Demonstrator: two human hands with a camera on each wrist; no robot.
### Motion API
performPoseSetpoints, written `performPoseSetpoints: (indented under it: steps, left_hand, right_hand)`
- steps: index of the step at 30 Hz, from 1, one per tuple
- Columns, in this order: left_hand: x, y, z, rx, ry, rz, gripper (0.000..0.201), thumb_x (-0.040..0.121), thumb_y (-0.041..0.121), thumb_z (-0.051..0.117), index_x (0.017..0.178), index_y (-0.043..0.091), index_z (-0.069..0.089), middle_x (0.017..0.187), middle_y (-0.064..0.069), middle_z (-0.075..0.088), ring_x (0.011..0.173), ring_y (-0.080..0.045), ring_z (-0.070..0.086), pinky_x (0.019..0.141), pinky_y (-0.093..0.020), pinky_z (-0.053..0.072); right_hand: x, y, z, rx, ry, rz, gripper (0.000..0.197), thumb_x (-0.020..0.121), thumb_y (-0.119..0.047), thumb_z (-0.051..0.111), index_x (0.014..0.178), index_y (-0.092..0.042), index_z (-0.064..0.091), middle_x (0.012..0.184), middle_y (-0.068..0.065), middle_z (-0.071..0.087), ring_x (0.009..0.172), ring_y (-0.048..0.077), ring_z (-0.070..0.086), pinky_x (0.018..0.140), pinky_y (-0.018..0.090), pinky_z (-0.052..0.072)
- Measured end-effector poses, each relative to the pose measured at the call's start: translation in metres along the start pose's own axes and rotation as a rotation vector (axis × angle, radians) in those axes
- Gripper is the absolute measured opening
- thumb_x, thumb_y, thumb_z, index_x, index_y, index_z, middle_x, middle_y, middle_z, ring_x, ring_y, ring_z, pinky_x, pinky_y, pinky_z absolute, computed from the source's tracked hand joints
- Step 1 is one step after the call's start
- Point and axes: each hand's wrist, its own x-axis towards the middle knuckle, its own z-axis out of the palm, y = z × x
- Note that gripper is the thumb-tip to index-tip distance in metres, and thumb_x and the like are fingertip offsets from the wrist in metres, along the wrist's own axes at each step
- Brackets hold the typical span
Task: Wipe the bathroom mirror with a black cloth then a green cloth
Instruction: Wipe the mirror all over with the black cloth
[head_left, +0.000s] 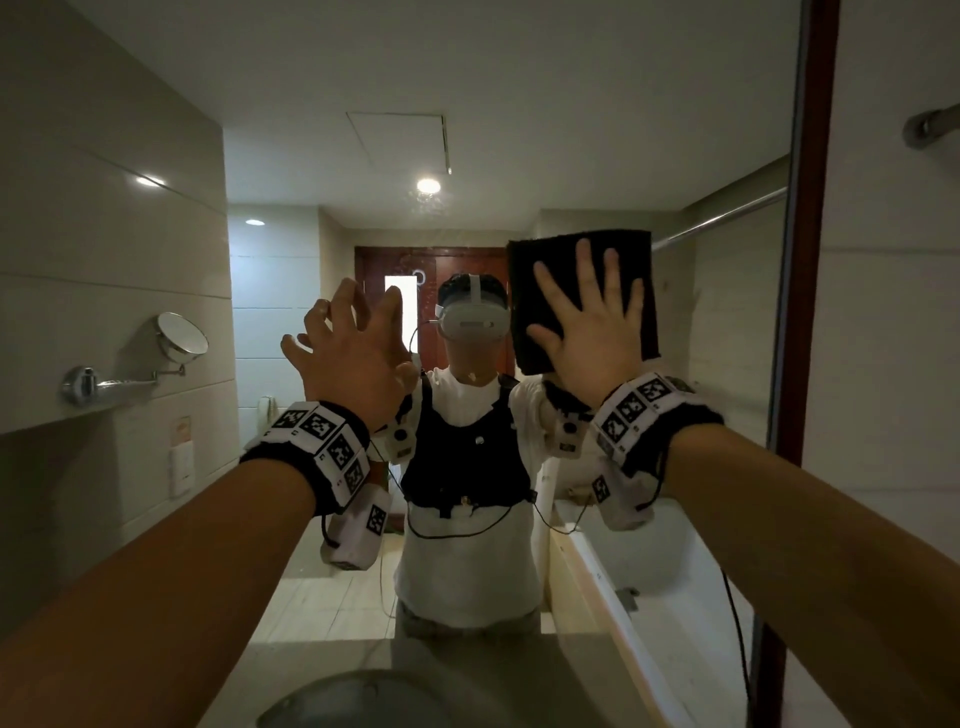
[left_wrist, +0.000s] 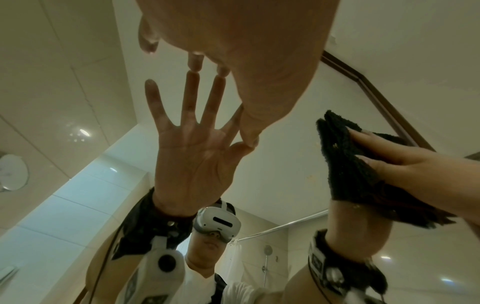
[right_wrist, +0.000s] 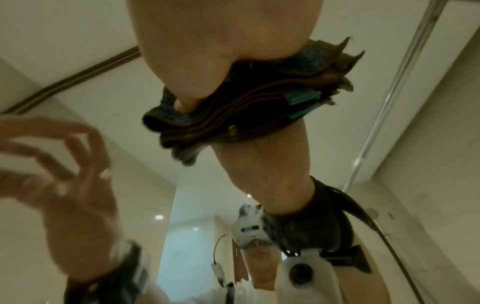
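The bathroom mirror (head_left: 519, 130) fills the wall in front of me. My right hand (head_left: 592, 322) lies flat with spread fingers on a folded black cloth (head_left: 522, 296) and presses it against the glass at upper right. The right wrist view shows the palm (right_wrist: 207, 51) on the cloth's stacked folds (right_wrist: 246, 115). My left hand (head_left: 345, 338) is raised beside it and holds nothing. Its spread fingertips (left_wrist: 194, 65) touch the glass and meet their reflection. The left wrist view shows the black cloth (left_wrist: 345, 168) under the right hand (left_wrist: 389, 156). No green cloth is in view.
A dark wooden frame (head_left: 810, 260) bounds the mirror on the right, with a towel bar (head_left: 930, 124) on the wall beyond. A round swivel mirror (head_left: 182, 338) juts from the left wall. The rim of a sink basin (head_left: 353, 696) lies below my arms.
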Motion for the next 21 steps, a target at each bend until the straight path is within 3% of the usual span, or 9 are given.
performPoseSetpoints:
  steps: [2,7,16,21]
  left_hand:
    - [0.000,0.000,-0.001,0.000,0.002,0.007,0.090,0.079,0.051,0.073,0.151,0.042,0.019,0.160,-0.007,0.011,0.144,-0.041,0.019,0.108,-0.069,0.025]
    - [0.000,-0.002,0.000,-0.008,-0.008,0.006,0.091,0.080,0.051,0.072,0.152,0.042,0.017,0.161,-0.007,0.010,0.144,-0.041,0.018,0.108,-0.070,0.024]
    - [0.000,-0.001,0.003,-0.008,-0.004,0.007,0.091,0.080,0.051,0.072,0.152,0.042,0.017,0.160,-0.007,0.010,0.144,-0.041,0.017,0.108,-0.069,0.026]
    - [-0.001,-0.004,0.003,0.009,0.003,0.024,0.086,0.083,0.056,0.066,0.152,0.041,0.016,0.160,-0.007,0.010,0.144,-0.040,0.018,0.106,-0.070,0.026]
  right_hand:
    - [0.009,0.009,-0.005,0.009,0.002,0.007,0.069,0.098,-0.058,0.040,0.155,-0.046,0.004,0.166,0.002,-0.014,0.152,0.032,-0.013,0.120,0.060,-0.001]
    - [0.038,0.015,-0.019,0.118,0.045,0.193,0.069,0.100,-0.056,0.039,0.157,-0.042,0.004,0.166,0.004,-0.013,0.152,0.032,-0.011,0.120,0.060,-0.002]
    - [-0.009,0.016,0.008,-0.037,0.010,-0.046,0.068,0.097,-0.059,0.036,0.156,-0.044,0.005,0.166,0.004,-0.013,0.152,0.033,-0.011,0.120,0.060,-0.001]
    - [0.019,0.030,-0.009,-0.001,0.034,0.065,0.067,0.099,-0.059,0.031,0.156,-0.043,0.000,0.166,0.003,-0.013,0.152,0.032,-0.010,0.120,0.057,-0.002]
